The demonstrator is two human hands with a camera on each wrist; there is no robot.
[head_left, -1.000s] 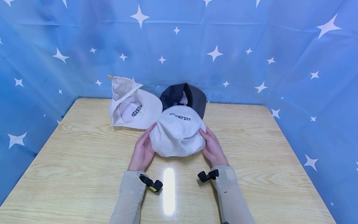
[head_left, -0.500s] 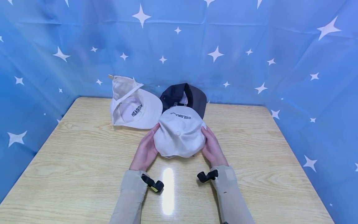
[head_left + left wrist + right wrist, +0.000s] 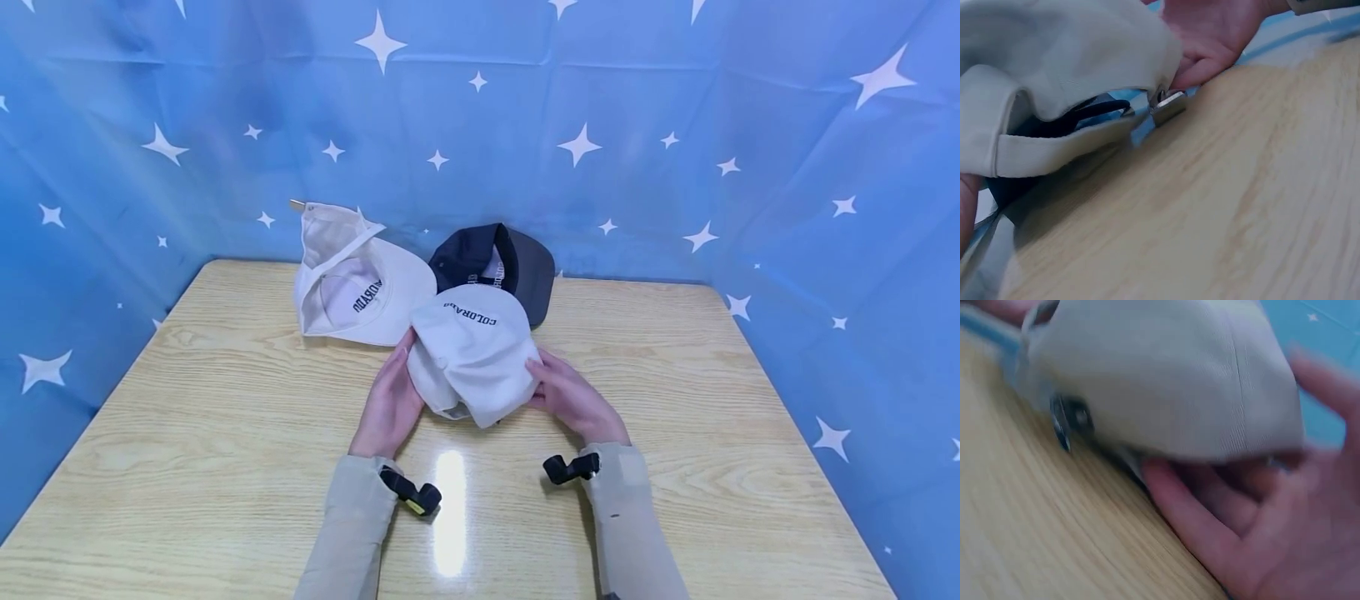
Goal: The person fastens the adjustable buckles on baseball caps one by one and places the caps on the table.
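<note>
Between my two hands is a white cap [image 3: 472,354] with dark COLORADO lettering, its crown up and its back toward me. My left hand [image 3: 387,408] grips its left side, the thumb along the edge. On the right side my right hand [image 3: 576,402] holds the rim, with fingers tucked beneath the edge in the right wrist view. The left wrist view shows the cap's back strap [image 3: 1047,153] and a metal buckle [image 3: 1169,107] close above the table. The cap's brim is hidden.
A second white cap [image 3: 412,279] lies upturned at the back left, its inside showing. Beside it is a dark navy cap [image 3: 534,275], partly covered by the held cap. The wooden table [image 3: 712,417] ends at a blue starry backdrop [image 3: 645,100].
The held cap has turned and tilted, its lettering and top button shifting left. My right hand has moved slightly right and lower on the rim. The two caps behind have stayed put.
</note>
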